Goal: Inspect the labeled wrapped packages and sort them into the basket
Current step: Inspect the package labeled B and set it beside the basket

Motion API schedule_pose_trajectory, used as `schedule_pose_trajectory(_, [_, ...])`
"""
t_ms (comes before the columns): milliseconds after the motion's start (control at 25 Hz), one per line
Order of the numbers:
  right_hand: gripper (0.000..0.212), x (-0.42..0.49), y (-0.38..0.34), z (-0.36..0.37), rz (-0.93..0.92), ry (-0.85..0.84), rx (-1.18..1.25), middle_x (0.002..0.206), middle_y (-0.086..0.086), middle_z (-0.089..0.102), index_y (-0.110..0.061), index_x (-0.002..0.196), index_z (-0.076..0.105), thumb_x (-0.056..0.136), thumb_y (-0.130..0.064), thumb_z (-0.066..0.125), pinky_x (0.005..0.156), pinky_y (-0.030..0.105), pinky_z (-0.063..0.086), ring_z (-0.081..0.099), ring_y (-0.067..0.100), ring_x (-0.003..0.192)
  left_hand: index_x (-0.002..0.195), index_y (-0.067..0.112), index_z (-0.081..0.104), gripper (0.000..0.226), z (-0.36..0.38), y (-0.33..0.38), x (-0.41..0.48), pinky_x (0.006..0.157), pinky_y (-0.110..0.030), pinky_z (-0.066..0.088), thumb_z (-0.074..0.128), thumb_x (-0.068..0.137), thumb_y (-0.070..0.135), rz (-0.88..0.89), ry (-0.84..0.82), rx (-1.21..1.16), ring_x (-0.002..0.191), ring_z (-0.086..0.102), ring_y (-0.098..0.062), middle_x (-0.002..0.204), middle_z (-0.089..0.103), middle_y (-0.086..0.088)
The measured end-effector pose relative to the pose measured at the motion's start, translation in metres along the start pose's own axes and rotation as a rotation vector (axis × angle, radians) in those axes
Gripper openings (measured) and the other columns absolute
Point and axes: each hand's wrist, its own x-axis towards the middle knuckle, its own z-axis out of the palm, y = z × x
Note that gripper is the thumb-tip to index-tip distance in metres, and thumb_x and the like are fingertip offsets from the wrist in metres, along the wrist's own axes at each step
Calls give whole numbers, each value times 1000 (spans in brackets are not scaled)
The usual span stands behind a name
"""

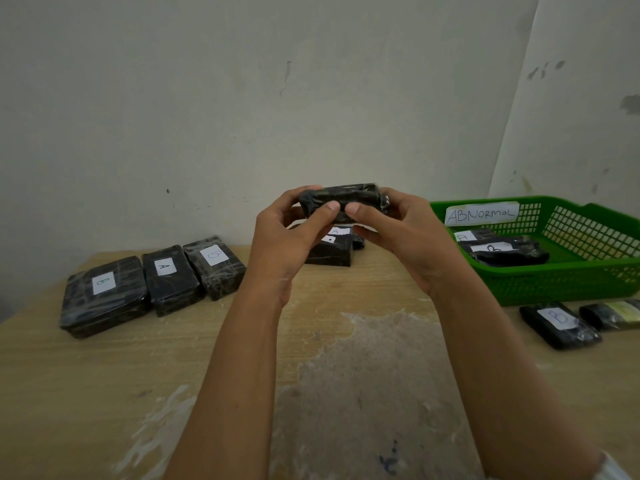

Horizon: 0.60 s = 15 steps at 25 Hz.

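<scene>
A small black wrapped package (343, 198) is held up above the table between both hands, its label not visible. My left hand (289, 237) grips its left end and my right hand (398, 230) grips its right end, thumbs on the near face. A green basket (568, 278) marked "ABNORMAL" stands at the right with two labeled packages (505, 252) inside. Three labeled packages (104, 294) (169, 278) (214, 265) lie in a row at the left. More labeled packages (334, 251) lie behind my hands.
A wooden table (329, 375) with worn pale patches carries everything. In front of the basket lie a "B" package (559, 325) and another dark package (611, 315) at the right edge. A plain wall rises just behind the table.
</scene>
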Motion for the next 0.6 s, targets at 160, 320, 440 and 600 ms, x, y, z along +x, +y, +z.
schedule_pose_trajectory(160, [17, 1, 1, 1, -7, 64, 24, 100, 3, 77, -13, 106, 73, 92, -22, 72, 88, 25, 60, 73, 14, 100, 113, 21, 73, 27, 1, -1, 0, 94, -40, 60, 79, 87, 21, 16, -6, 66, 100, 74, -15, 108, 74, -5])
schedule_pose_trajectory(320, [17, 1, 2, 2, -4, 74, 24, 100, 4, 77, -12, 106, 72, 92, -22, 72, 87, 24, 59, 74, 15, 100, 113, 20, 74, 22, 3, 0, 0, 94, -34, 60, 75, 90, 20, 1, -15, 9, 103, 74, -18, 109, 74, -8])
schedule_pose_trajectory(440, [20, -1, 0, 0, 15, 12, 27, 104, 3, 78, -15, 109, 72, 91, -22, 73, 89, 23, 59, 73, 12, 103, 115, 15, 74, 22, 1, 0, 1, 88, -28, 60, 72, 93, 17, -7, 17, -11, 103, 74, -20, 111, 74, -12])
schedule_pose_trajectory(600, [18, -2, -2, -4, 23, -67, 61, 114, 8, 76, -16, 111, 71, 93, -12, 70, 92, 24, 57, 71, 18, 111, 120, 9, 72, 27, -3, 0, 3, 89, -27, 60, 70, 94, 17, -28, 1, -67, 107, 73, -21, 117, 73, -16])
